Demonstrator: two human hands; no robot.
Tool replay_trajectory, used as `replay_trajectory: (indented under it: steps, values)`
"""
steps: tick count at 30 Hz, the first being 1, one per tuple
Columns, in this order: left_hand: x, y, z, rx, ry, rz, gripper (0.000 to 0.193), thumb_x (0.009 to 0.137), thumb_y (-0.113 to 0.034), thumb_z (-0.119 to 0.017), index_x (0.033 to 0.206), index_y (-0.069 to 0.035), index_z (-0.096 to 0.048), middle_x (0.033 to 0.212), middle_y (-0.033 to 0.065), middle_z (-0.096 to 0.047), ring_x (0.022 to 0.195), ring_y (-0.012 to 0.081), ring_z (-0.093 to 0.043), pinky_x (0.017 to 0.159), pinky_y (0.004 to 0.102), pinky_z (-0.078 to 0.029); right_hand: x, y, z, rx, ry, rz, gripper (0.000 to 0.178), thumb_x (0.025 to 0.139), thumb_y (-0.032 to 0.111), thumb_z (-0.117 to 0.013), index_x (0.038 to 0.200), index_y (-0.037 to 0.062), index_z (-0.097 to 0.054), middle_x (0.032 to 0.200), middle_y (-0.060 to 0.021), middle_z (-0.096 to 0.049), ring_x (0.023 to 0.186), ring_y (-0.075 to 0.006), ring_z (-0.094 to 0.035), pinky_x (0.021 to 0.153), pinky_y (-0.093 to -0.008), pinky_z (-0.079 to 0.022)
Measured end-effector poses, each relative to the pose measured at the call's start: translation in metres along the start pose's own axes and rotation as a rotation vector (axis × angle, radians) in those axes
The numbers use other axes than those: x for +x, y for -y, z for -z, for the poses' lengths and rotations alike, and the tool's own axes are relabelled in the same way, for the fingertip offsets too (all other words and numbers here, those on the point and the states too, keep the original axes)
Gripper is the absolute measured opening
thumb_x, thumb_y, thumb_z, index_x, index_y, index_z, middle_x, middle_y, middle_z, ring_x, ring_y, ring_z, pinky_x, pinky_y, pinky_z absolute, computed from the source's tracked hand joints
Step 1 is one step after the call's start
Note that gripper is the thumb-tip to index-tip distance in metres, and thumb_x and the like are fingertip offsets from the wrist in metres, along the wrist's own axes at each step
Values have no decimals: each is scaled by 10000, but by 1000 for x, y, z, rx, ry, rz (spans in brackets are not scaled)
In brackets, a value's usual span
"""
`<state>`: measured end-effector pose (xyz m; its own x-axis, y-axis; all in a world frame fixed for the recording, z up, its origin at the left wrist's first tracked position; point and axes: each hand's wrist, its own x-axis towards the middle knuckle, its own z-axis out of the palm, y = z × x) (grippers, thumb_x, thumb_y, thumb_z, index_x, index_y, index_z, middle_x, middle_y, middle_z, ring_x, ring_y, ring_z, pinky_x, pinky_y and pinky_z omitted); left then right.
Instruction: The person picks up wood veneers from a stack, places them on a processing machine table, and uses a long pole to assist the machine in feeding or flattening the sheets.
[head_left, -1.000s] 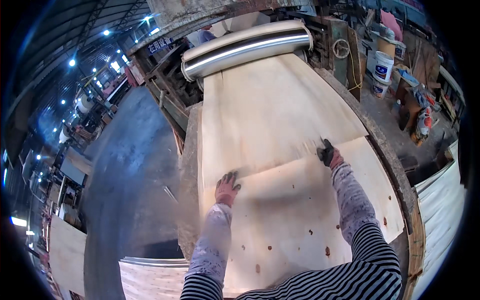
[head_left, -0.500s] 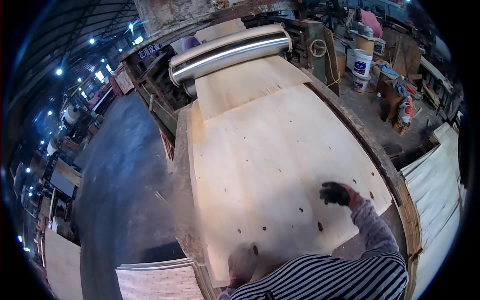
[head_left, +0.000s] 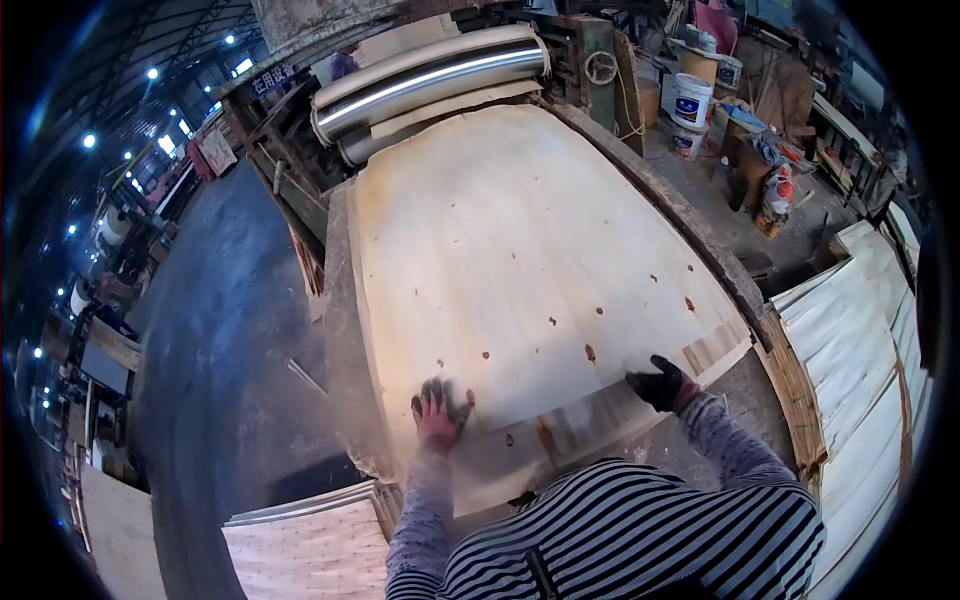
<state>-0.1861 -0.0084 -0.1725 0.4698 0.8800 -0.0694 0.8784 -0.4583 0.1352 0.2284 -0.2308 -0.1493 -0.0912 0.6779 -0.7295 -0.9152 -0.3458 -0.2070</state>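
A broad pale wood veneer sheet [head_left: 520, 240] with brown knots lies on the worktable before me. My left hand [head_left: 438, 412], in a glove with dark fingertips, rests on its near left part with the fingers spread. At the near right edge is my right hand [head_left: 662, 384], in a dark glove, thumb apart from the fingers and nothing visibly gripped. Between my hands the near edge is blurred, with a darker, streaked strip of veneer [head_left: 575, 420] showing below it. Beyond the far end, a shiny metal roller [head_left: 430, 85] has a narrow strip of another sheet [head_left: 455, 108] at its underside.
Long rails [head_left: 665, 205] border the table. A veneer stack [head_left: 305, 545] stands at lower left, and more sheets [head_left: 850, 350] lie at the right. White buckets [head_left: 692, 100] and clutter stand at far right. Grey floor [head_left: 225, 300] runs along the left.
The upper sheet has moved away from me into the roller, leaving only a strip visible. My left hand has come forward onto the veneer; my right hand is nearer the sheet's near edge.
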Motion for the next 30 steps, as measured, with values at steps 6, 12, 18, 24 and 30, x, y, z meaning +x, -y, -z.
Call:
replay_trajectory:
  steps: [6,12,18,24,30]
  values:
    - [-38,-41,39,-33,-84,-413,788,670,-482,-609,1324,-176,-294,1394,120,-207,1295,309,-134,1041,513,-37,21,23,-5,-68,319,333,456,822,386,-519,1004,-31,-539,683,-131,-582,556,-211,-526,564,-298,-458]
    - [24,-18,31,325,-171,-392,655,683,-400,-612,1261,-173,-403,1381,95,-250,1285,291,-183,1054,468,-84,20,74,-85,-720,-27,672,349,813,347,-547,946,24,-551,635,-115,-582,465,-210,-557,440,-300,-459]
    - [118,-9,51,184,-171,-304,580,708,-313,-609,1242,-173,-429,1363,67,-286,1283,254,-199,1059,428,-98,92,130,-120,-637,-41,718,309,793,334,-574,867,34,-558,604,-105,-559,437,-204,-527,422,-293,-434]
    - [199,3,69,185,-71,-155,576,751,-325,-570,1281,-207,-378,1378,71,-269,1287,245,-199,1062,412,-84,149,170,-159,-550,-42,710,261,789,310,-578,867,62,-552,569,-92,-546,442,-180,-497,456,-283,-405]
    - [220,10,67,160,-174,54,613,784,-339,-510,1337,-266,-255,1394,80,-231,1287,244,-197,1052,427,-89,188,173,-192,-249,292,770,297,799,313,-566,873,25,-558,609,-123,-564,467,-213,-513,461,-308,-409]
